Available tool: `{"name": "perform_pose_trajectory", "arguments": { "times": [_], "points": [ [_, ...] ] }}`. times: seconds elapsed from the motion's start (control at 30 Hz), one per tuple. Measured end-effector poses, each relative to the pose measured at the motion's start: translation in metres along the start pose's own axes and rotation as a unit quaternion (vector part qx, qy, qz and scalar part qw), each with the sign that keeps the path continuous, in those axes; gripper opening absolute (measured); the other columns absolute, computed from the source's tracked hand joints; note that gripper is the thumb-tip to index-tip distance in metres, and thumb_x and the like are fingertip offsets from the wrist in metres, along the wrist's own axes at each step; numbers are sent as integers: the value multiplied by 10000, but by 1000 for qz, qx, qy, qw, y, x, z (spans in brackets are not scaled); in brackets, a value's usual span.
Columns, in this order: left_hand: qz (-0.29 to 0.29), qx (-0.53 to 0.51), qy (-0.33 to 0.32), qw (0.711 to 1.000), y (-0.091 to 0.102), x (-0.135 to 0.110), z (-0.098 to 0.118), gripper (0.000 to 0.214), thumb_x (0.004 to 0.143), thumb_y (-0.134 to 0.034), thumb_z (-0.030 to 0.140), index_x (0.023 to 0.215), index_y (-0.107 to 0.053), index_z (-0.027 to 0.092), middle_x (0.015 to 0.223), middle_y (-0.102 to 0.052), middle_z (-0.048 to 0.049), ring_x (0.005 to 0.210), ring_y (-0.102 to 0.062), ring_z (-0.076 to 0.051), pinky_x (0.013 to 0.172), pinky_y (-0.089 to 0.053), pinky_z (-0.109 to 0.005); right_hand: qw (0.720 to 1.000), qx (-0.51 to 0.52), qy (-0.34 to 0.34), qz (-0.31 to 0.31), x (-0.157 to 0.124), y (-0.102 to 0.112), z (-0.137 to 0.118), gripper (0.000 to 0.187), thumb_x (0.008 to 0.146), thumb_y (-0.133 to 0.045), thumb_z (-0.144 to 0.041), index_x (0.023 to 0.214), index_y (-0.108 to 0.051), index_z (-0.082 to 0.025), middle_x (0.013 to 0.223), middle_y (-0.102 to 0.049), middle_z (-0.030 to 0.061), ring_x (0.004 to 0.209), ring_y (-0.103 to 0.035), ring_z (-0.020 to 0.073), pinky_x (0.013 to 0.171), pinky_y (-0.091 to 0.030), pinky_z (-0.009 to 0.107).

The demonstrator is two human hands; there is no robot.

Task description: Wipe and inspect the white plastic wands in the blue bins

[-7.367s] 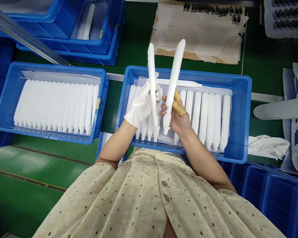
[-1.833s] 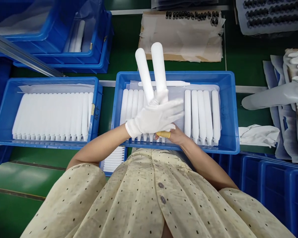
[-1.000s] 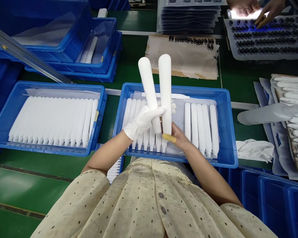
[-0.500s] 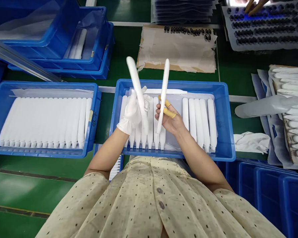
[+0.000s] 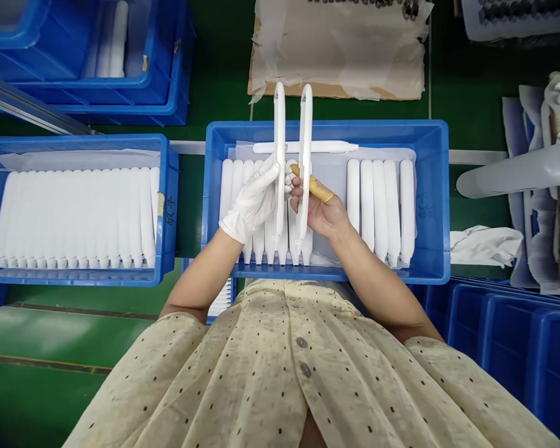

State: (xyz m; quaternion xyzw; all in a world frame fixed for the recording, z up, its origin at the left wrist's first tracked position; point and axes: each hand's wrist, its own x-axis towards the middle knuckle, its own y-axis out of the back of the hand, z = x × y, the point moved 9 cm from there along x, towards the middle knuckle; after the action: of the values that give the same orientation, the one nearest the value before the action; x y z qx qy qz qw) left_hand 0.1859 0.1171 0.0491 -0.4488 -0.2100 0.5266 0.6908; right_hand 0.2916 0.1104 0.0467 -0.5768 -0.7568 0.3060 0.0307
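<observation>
My left hand [image 5: 256, 198], in a white glove, is closed on a long white plastic handle part [image 5: 280, 124] that stands on edge. A second white plastic handle part [image 5: 305, 124] is gripped by my right hand [image 5: 324, 208], which wears yellow finger cots. The two parts are held side by side, a small gap between them, and their far ends curve over. Both hands are above a blue bin [image 5: 432, 205], where rows of similar white parts [image 5: 378, 208] lie on a pale sheet. One more white part [image 5: 329, 147] lies crosswise along the bin's far side.
To the left, another blue bin [image 5: 168, 186] holds a full row of white parts. Stacked blue bins [image 5: 135, 93] stand behind it. A paper-covered board [image 5: 340, 50] is at the back. To the right are a translucent bottle [image 5: 508, 174] and a white cloth [image 5: 485, 244].
The part in my left hand has turned from a slant to upright and come closer to the other one. The right-hand part has straightened too. My view has tilted down.
</observation>
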Motion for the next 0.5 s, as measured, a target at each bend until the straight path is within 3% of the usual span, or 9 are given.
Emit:
{"name": "perform_pose_trajectory", "arguments": {
  "times": [0.13,0.3,0.5],
  "points": [
    [20,-16,5,1000,9,3,-4,178,1013,-659,296,1152,-726,207,894,-734,-31,763,-740,-139,717,-627,-236,998,-57,29,11,-2,2,-3,524,841,-790,-505,1295,-593,-333,1231,-709,-11,903,-677,130,715,-633,246],
    [25,-4,24,999,9,3,-9,341,1031,-610,437,1269,-701,212,978,-773,-75,915,-772,-232,774,-664,-341,992,-106,43,47,-4,1,-7,530,904,-681,-609,1340,-549,-338,1321,-672,37,1027,-675,187,754,-631,315],
    [35,10,13,999,12,3,-9,203,1032,-609,370,1102,-723,218,1030,-772,-66,1027,-759,-245,831,-660,-351,991,-124,54,-10,-6,-11,-10,593,899,-720,-507,1439,-485,-438,1204,-680,-14,1068,-678,181,803,-641,334]
  ]
}}
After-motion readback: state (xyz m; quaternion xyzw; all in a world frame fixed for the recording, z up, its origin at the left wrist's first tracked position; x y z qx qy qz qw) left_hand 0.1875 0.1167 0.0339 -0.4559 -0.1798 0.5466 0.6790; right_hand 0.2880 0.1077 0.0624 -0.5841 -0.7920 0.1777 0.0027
